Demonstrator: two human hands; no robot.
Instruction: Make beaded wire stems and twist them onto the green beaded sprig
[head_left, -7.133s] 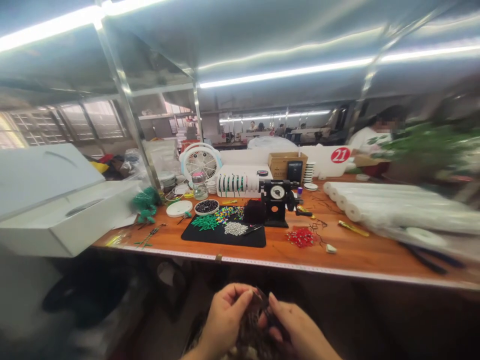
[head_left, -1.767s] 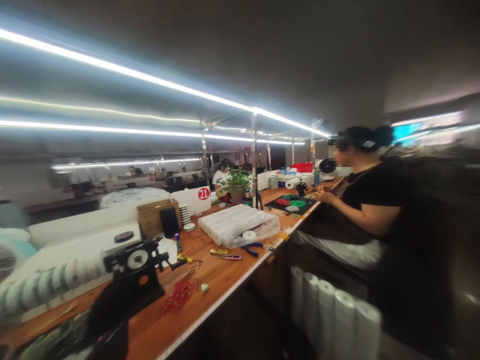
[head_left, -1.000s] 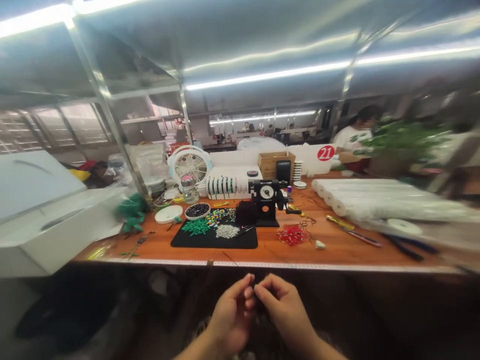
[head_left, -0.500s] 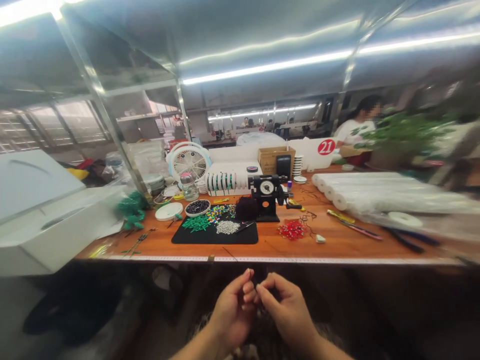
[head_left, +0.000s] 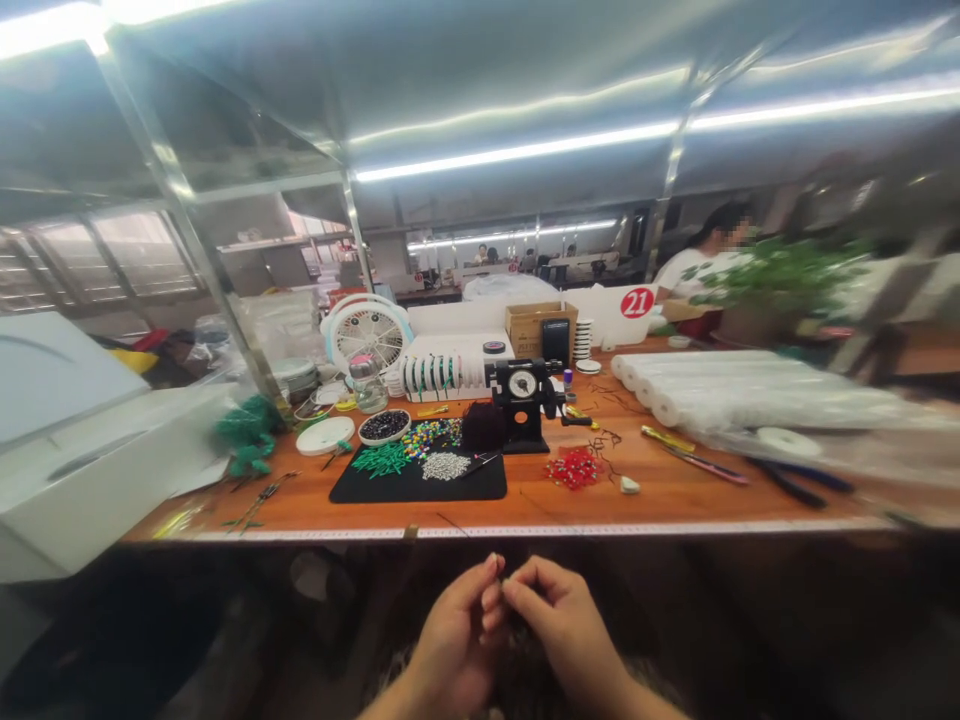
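Observation:
Below the table's front edge, my left hand (head_left: 459, 625) is closed, thumb against the curled fingers. My right hand (head_left: 562, 620) is closed too, its thumb and index finger pinched together right beside the left fingertips. Whatever lies between the fingers is too small and dark to make out. A thin dark strand (head_left: 452, 525) shows at the table edge just beyond the left hand; whether it reaches the fingers I cannot tell. On the black mat (head_left: 352, 490) ahead lie green pieces (head_left: 381, 461), silver-grey beads (head_left: 446, 466) and multicoloured beads (head_left: 426, 437).
A black hand-cranked machine with a dial (head_left: 523, 385) stands behind the mat beside white spools (head_left: 442, 373). Red beads (head_left: 574, 467), pliers (head_left: 791, 483) and wrapped white rolls (head_left: 697, 385) lie to the right. An open white box (head_left: 67, 480) is at the left. A person (head_left: 705, 255) sits beyond a plant.
The view has shifted slightly, so the table sits lower and further left. My hands remain together, with the right fingertips a little closer to the left ones.

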